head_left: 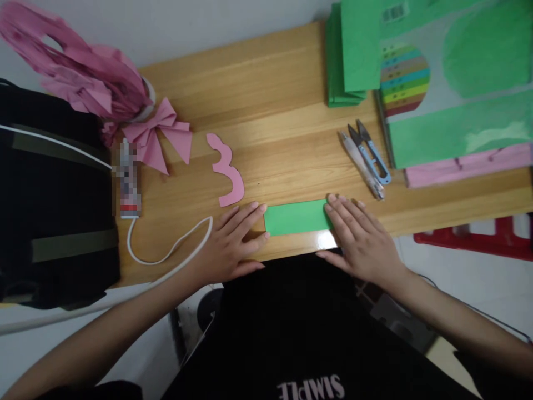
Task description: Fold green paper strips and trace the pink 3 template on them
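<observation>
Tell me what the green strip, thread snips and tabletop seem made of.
Green strip: probably paper; matte, thin, crisp-edged. Thread snips: dark, slim blades look metal; blue handle plastic or coated metal. Tabletop: wood or laminate; grain shows, glossy glare.

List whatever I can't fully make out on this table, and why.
All in the head view:
Green paper strip: right end hidden by the right hand.
Pixelated device: details masked by pixel blocks.
Barcode label: too small and blurred to read.
Green paper pack: cut off by top and right edges.
Black bag: cut off by left edge.
</observation>
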The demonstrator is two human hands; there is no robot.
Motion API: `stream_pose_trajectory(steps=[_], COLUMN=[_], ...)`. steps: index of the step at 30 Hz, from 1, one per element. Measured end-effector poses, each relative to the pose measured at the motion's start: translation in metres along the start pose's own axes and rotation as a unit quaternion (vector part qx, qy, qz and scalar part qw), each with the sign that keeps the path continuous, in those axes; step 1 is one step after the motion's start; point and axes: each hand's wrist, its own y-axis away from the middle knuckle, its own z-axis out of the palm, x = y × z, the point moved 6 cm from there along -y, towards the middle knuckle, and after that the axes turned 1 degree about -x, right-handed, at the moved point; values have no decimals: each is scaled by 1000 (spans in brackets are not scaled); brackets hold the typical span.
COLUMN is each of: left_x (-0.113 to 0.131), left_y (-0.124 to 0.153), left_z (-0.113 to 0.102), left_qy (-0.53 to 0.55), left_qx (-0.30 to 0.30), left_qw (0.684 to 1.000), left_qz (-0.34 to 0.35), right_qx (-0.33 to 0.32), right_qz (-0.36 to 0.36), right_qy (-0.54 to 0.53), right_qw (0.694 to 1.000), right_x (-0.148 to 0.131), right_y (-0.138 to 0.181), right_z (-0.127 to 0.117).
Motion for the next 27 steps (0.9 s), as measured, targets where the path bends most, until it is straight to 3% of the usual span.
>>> stream_pose_trajectory(steps=[6, 12, 19, 22, 27], left_x=[0, 4, 28, 26, -3], left_y=[0, -4, -7, -1, 15], left_z=[-1, 1, 2, -6, -21], left_qy=[7, 7, -79, -67, -73], left_qx=[10, 44, 120, 157, 236], left_qw=[1000, 999, 988, 978, 933], left_qz=[-7, -24, -58, -119, -263], right_qx=[4, 33, 45, 76, 118], right_qz=[31, 64, -16, -55, -87], right_qy=[2, -30, -12, 5, -30], right_qw=[999, 997, 999, 996, 989], right_x=[16, 12, -6, -12, -17], right_y=[16, 13, -19, -13, 12], right_z=[-3, -4, 3, 3, -8])
